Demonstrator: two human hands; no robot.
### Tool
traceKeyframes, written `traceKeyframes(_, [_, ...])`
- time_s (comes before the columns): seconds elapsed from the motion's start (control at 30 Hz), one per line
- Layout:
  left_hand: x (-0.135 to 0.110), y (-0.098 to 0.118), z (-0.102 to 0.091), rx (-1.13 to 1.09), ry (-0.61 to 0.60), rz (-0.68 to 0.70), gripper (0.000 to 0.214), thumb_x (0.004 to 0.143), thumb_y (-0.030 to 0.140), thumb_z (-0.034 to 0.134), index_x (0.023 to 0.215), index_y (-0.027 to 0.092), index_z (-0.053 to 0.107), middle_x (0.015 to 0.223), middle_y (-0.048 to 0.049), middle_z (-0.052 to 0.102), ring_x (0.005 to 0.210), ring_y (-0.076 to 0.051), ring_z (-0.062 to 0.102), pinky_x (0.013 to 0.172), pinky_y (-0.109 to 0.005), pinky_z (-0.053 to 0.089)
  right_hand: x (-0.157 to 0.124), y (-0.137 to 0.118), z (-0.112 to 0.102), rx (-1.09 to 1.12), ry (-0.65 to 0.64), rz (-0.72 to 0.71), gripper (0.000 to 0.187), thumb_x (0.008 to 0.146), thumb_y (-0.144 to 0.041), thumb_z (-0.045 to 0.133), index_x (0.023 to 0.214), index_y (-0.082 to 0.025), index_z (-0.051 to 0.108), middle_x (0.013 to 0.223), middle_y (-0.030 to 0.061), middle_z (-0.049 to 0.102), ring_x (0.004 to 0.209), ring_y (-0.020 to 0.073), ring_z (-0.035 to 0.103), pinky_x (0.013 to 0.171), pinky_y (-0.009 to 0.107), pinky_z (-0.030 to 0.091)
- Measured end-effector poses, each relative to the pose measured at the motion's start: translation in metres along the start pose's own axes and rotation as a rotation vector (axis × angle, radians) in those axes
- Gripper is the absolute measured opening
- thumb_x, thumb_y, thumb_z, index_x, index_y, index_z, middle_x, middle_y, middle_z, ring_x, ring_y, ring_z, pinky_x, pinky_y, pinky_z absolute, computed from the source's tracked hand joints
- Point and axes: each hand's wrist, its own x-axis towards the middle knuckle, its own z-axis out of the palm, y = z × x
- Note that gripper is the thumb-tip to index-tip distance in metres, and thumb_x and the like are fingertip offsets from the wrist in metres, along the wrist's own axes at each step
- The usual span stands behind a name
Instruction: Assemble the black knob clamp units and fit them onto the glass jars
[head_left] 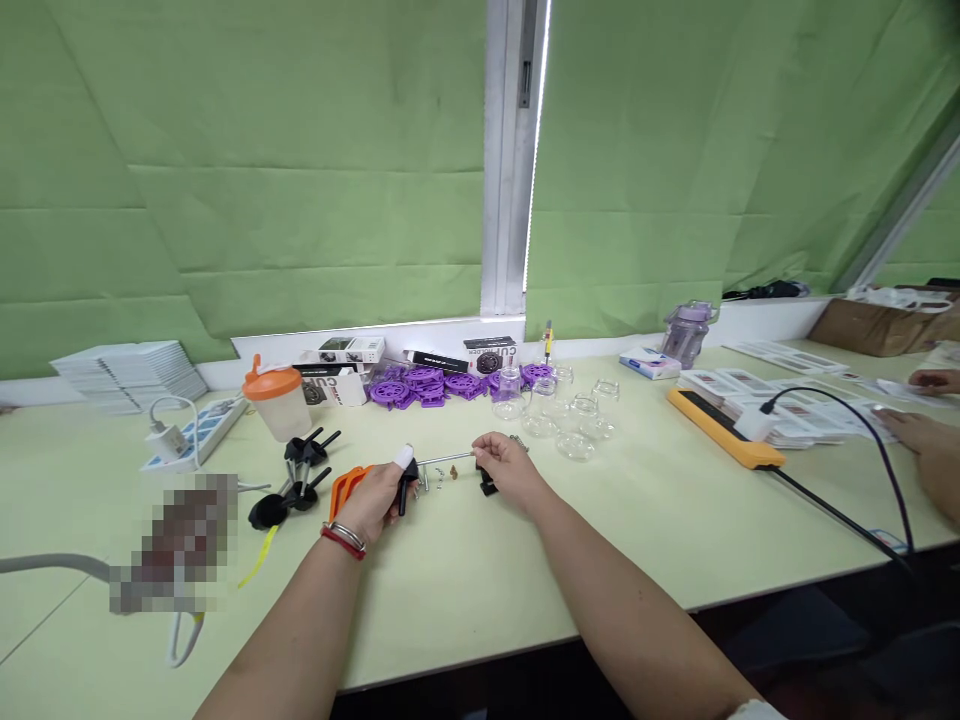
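Observation:
My left hand, with a white cover on one fingertip, is closed round a black plastic part that has a short prong pointing down. A thin metal rod runs from that part to my right hand, whose fingers pinch its far end. Beneath the rod lie several small screws and brass-coloured bits. A small black piece rests by my right hand, partly hidden. Orange plastic parts sit behind my left hand. More black pronged parts with metal rods lie to its left.
Purple plastic pieces and clear cups stand farther back, with cup holder boxes. An orange-lidded cup stands left. A yellow power strip lies right, near another person's hand.

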Motion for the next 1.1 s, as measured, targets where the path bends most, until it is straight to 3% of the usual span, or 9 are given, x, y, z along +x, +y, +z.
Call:
traceKeyframes(0.27, [0.004,-0.005,-0.003,0.024,-0.014,0.021,0.054,0.07,0.07,0.049,0.069,0.017,0.056,0.049,0.0019,0.049,0.036,-0.008,0.031,0.038,-0.024,0.022,0.0,-0.001,0.0,-0.048,-0.01,-0.036,0.016,0.073,-0.034,0.056,0.075,-0.018,0.055,0.068,-0.0018,0.052,0.061,0.0117,0.044,0.06,0.026,0.036])
traceKeyframes(0.5, [0.003,-0.005,-0.003,0.022,-0.013,0.007,0.051,0.072,0.067,0.05,0.065,0.017,0.056,0.053,0.0005,0.052,0.036,-0.008,0.031,0.038,-0.024,0.021,-0.003,-0.004,0.0,-0.069,-0.025,-0.005,0.019,0.077,-0.037,0.052,0.071,-0.019,0.053,0.061,-0.0036,0.045,0.055,0.0112,0.037,0.056,0.025,0.031])
traceKeyframes(1.1, [0.004,-0.005,-0.003,0.022,-0.017,0.026,0.05,0.073,0.066,0.05,0.069,0.017,0.056,0.052,0.0008,0.05,0.037,-0.008,0.031,0.037,-0.024,0.022,-0.004,-0.009,0.001,-0.089,-0.017,0.056,0.027,0.08,-0.041,0.049,0.064,-0.019,0.051,0.059,-0.0029,0.046,0.054,0.0113,0.038,0.055,0.025,0.031])
